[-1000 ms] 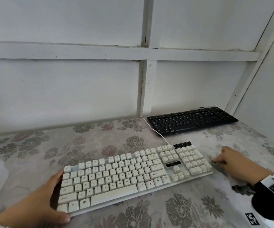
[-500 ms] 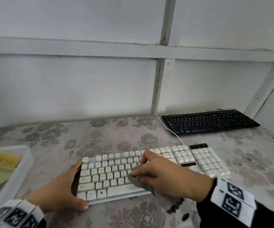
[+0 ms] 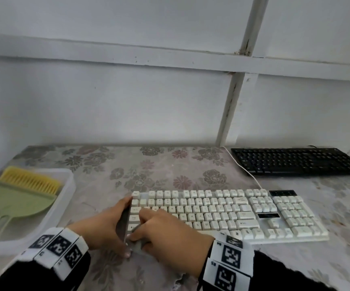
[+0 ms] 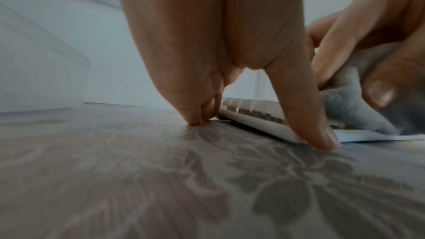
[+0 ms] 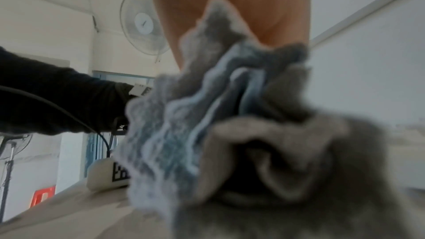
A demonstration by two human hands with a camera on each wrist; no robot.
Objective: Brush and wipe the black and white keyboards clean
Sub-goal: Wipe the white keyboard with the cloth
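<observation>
**Cloth on the white keyboard's left end**

I am holding a grey cloth [image 3: 137, 244] bunched in my right hand [image 3: 169, 236], fingers curled round it, and I am pressing it onto the near-left keys of the white keyboard [image 3: 232, 215]. In the right wrist view the cloth [image 5: 230, 134] is filling most of the picture, crumpled, with a blue side showing among the folds.

My left hand [image 3: 104, 227] is bracing the keyboard's left end: the thumb is lying against the near-left corner and the fingers are reaching along the left edge, straight, tips down on the table [image 3: 169, 164]. The left wrist view is showing the same, with the fingertips [image 4: 195, 115] touching the table at the keyboard's edge [image 4: 264, 126] and the cloth [image 4: 352, 108] just to the right under my other hand.

The white keyboard is lying flat at the centre of the flowered table, its cable running off toward 1 o'clock. The black keyboard [image 3: 295, 161] is sitting at 2 o'clock, against the wall, well apart from both hands.

At 9 o'clock a clear tray [image 3: 65, 198] is holding a yellow brush [image 3: 29, 181] and a green dustpan [image 3: 16, 201].
</observation>
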